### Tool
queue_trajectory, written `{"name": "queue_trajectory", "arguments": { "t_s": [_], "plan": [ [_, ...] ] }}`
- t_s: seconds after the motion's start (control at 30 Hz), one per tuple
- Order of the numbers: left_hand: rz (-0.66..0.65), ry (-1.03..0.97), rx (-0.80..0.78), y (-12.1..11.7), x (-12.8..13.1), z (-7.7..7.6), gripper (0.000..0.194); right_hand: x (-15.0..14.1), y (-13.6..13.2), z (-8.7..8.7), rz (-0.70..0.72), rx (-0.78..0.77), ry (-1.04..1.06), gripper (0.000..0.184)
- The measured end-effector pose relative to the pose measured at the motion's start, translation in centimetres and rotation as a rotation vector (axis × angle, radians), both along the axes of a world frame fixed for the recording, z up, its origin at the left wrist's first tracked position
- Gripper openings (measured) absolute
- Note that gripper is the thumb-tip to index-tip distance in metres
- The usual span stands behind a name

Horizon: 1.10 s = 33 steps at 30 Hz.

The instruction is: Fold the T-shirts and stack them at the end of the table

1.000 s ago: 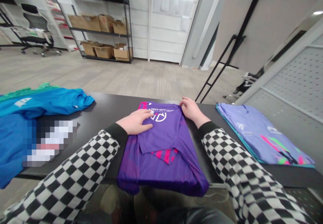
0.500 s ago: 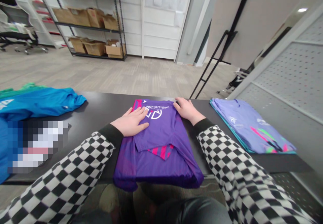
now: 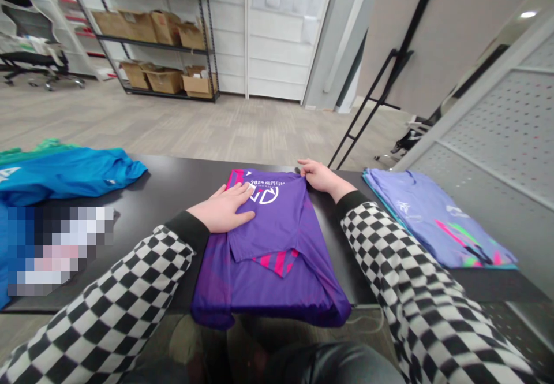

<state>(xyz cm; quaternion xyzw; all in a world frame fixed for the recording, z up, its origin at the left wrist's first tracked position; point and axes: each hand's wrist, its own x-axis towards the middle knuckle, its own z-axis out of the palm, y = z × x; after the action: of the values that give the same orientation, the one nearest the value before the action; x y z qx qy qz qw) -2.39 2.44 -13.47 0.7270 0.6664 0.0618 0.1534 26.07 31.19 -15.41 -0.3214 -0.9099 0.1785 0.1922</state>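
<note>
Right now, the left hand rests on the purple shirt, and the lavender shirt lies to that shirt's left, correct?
The side is wrong: the head view shows the lavender shirt lying to the right of the purple shirt. The left hand does rest on the purple shirt.

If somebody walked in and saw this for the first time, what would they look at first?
Probably the bright purple shirt with pink stripes, in the middle of the black table, with the left hand flat on it and the right hand at its far right corner. Next might come the black-and-white checkered sleeves on both arms, then the blue clothes on the left.
</note>
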Motion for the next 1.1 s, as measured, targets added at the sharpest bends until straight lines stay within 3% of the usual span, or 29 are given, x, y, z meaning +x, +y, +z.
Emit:
{"name": "queue_trajectory", "arguments": {
  "t_s": [0.23, 0.4, 0.6, 0.73, 0.9, 1.1],
  "plan": [
    [0.002, 0.034, -0.044, -0.1, 0.3, 0.5, 0.097, -0.6, 1.5, 1.0, 0.018, -0.068, -0.054, 0.022],
    [-0.006, 0.041, -0.006, -0.1, 0.0, 0.0, 0.094, -0.6, 1.0, 1.0, 0.038, -0.048, -0.079, 0.026],
    [-0.01, 0.066, 0.128, 0.0, -0.3, -0.4, 0.078, 0.1, 0.0, 0.9, 0.023, -0.037, 0.026, 0.029],
    [-0.017, 0.068, 0.084, 0.1, -0.2, -0.8, 0.081, -0.4, -0.7, 1.0, 0.081, -0.042, -0.02, 0.038],
    [-0.004, 0.1, -0.017, -0.1, 0.1, -0.6, 0.086, -1.4, -0.9, 0.9, 0.016, 0.053, -0.195, 0.039],
    [0.005, 0.134, 0.007, -0.3, 0.5, 0.0, 0.08, -1.3, -0.6, 0.7, -0.126, 0.18, -0.148, 0.047]
  ]
}}
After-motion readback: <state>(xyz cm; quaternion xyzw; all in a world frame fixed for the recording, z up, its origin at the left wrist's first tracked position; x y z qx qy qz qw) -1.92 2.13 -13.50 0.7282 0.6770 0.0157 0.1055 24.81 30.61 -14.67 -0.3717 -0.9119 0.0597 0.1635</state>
